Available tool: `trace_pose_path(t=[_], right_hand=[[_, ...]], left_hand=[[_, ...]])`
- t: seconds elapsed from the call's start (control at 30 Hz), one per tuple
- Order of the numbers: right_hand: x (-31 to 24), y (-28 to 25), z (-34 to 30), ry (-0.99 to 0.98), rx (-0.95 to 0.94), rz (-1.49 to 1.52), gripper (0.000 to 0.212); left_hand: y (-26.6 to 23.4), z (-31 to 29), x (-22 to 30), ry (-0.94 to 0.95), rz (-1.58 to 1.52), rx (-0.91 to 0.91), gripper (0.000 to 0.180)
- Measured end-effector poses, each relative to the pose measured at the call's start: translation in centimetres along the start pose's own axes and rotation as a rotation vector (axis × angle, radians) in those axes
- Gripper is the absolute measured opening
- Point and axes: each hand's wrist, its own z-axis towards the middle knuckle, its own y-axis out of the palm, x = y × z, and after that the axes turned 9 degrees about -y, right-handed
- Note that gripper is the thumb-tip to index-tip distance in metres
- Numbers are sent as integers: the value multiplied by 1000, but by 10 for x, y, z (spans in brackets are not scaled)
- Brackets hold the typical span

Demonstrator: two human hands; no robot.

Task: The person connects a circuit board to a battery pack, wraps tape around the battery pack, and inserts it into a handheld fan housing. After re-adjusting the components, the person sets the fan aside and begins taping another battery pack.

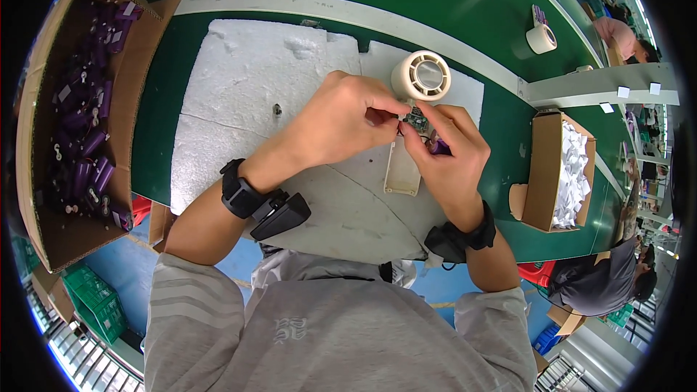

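Note:
A cream handheld fan [421, 77] lies on white foam sheets, its round slotted head at the far end and its handle shell [401, 168] lying open toward me. A small green circuit board [416, 117] sits between my hands, just below the fan head. My left hand [353, 117] is closed in a pinch at the board's left edge; what its fingertips hold is too small to make out. My right hand [454, 147] grips the board between thumb and forefinger. A purple battery [438, 147] shows partly beneath my right hand, the rest hidden.
At the left stands a cardboard box [156, 51] of purple batteries. To the right, another carton [544, 170] holds white pieces. The foam sheet [247, 65] covers the green bench. A second cream fan [541, 38] lies beyond the white rail. Other people sit far right.

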Motion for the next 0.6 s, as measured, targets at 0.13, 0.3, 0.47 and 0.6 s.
trace_pose_path(t=[0.13, 0.3, 0.47, 0.6], right_hand=[[0, 0, 0, -2, 5, 0, 38], [-3, 1, 2, 7, 9, -21, 37], [-3, 3, 1, 56, 17, 2, 34], [4, 3, 0, 45, 49, 55, 30]], left_hand=[[3, 0, -3, 52, 35, 27, 22], [2, 1, -3, 74, 77, 31, 19], [5, 2, -9, 67, -9, 29, 27], [14, -1, -3, -21, -172, -44, 36]])
